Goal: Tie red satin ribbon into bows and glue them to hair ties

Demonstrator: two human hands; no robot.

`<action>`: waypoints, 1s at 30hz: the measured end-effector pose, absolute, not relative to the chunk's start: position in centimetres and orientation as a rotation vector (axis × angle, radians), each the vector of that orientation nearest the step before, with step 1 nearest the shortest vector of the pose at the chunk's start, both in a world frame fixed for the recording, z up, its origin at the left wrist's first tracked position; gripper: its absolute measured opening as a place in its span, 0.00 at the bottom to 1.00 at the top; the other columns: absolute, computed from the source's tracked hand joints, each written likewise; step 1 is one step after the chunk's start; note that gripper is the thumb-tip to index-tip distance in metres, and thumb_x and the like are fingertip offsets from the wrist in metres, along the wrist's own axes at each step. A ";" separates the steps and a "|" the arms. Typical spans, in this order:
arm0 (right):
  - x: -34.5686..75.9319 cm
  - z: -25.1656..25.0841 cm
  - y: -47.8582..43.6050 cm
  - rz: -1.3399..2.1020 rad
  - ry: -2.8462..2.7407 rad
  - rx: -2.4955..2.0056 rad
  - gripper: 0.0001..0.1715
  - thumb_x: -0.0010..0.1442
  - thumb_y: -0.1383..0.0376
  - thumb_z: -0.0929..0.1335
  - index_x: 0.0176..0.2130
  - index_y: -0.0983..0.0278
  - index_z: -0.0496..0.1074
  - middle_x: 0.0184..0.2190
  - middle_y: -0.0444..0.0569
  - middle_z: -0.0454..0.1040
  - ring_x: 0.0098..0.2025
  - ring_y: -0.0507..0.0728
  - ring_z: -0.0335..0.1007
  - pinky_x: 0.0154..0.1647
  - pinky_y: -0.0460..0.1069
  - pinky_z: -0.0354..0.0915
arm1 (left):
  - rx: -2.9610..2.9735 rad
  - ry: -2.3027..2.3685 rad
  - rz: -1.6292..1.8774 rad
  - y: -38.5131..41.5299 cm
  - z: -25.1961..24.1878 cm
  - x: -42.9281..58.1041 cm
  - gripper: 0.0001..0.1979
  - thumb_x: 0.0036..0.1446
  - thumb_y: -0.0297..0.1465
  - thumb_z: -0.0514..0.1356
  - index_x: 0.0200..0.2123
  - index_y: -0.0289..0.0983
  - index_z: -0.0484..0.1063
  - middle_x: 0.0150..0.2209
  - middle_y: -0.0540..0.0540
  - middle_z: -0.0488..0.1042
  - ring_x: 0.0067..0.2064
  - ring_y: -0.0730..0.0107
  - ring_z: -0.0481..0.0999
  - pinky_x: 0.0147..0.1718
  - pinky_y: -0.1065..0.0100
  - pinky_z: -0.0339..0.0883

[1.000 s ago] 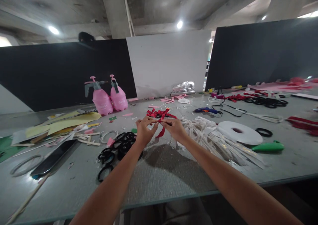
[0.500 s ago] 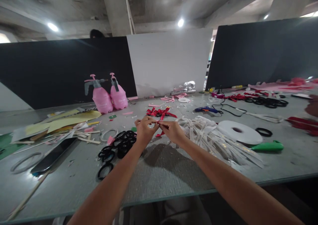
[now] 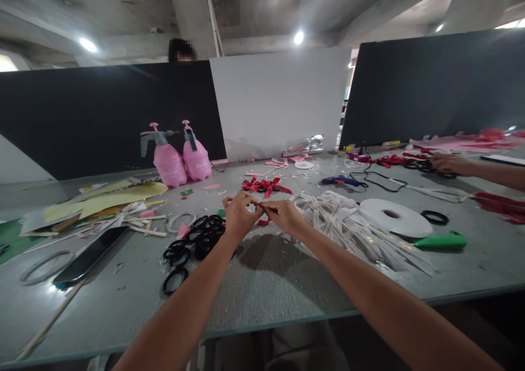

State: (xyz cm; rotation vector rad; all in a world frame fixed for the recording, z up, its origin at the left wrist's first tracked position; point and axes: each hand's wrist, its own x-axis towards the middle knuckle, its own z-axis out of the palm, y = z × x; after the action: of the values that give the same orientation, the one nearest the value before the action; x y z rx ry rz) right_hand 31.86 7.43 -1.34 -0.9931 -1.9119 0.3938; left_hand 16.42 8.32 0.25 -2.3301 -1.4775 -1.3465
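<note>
My left hand and my right hand meet above the middle of the grey table. Both pinch a small piece of red ribbon between their fingertips; most of it is hidden by the fingers. Just beyond them lie red ribbon bows. A pile of black hair bands sits close to my left wrist. Beside my right hand spreads a heap of white ribbon strips.
Two pink spray bottles stand at the back left. A phone lies left, a white roll and green object right. Behind is a blue glue gun. Another person's hand touches black bands at far right.
The other person's hand has moved in over the black bands at the far right. A head behind the partition has shifted right. My hands have barely moved.
</note>
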 end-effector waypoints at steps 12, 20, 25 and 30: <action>32.0 -1.4 8.3 0.457 -1.830 -0.973 0.15 0.57 0.64 0.64 0.41 0.64 0.77 0.35 0.51 0.78 0.36 0.57 0.73 0.39 0.49 0.64 | -2.228 -1.570 -1.371 10.3 0.4 15.1 0.06 0.49 0.34 0.59 0.26 0.40 0.73 0.31 0.50 0.74 0.31 0.70 0.70 0.42 0.62 0.53; 32.7 -0.7 8.2 0.925 -1.409 -0.962 0.18 0.51 0.55 0.68 0.36 0.67 0.74 0.14 0.37 0.56 0.15 0.45 0.48 0.15 0.43 0.45 | -2.195 -1.621 -1.815 13.3 0.8 10.8 0.10 0.52 0.37 0.55 0.31 0.38 0.71 0.32 0.49 0.74 0.29 0.72 0.70 0.32 0.70 0.61; 32.9 -0.1 7.7 1.236 -1.219 -0.807 0.18 0.48 0.54 0.70 0.30 0.66 0.68 0.13 0.33 0.49 0.14 0.43 0.38 0.14 0.42 0.37 | -2.579 -1.624 -2.043 13.1 0.6 12.5 0.19 0.55 0.45 0.52 0.21 0.38 0.63 0.21 0.50 0.66 0.26 0.72 0.67 0.29 0.69 0.61; 33.1 0.1 7.5 1.375 -1.192 -0.697 0.17 0.48 0.54 0.71 0.28 0.63 0.64 0.13 0.32 0.46 0.14 0.43 0.36 0.14 0.42 0.36 | -3.046 -1.653 -2.112 11.2 0.3 15.3 0.17 0.52 0.47 0.55 0.31 0.38 0.65 0.32 0.48 0.71 0.32 0.72 0.72 0.32 0.68 0.66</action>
State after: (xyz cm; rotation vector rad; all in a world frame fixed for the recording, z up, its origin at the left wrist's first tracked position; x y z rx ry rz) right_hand 33.07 7.47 0.07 -0.6972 -1.1915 1.3748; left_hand 15.34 11.21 0.29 -3.0460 -1.6527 -2.1124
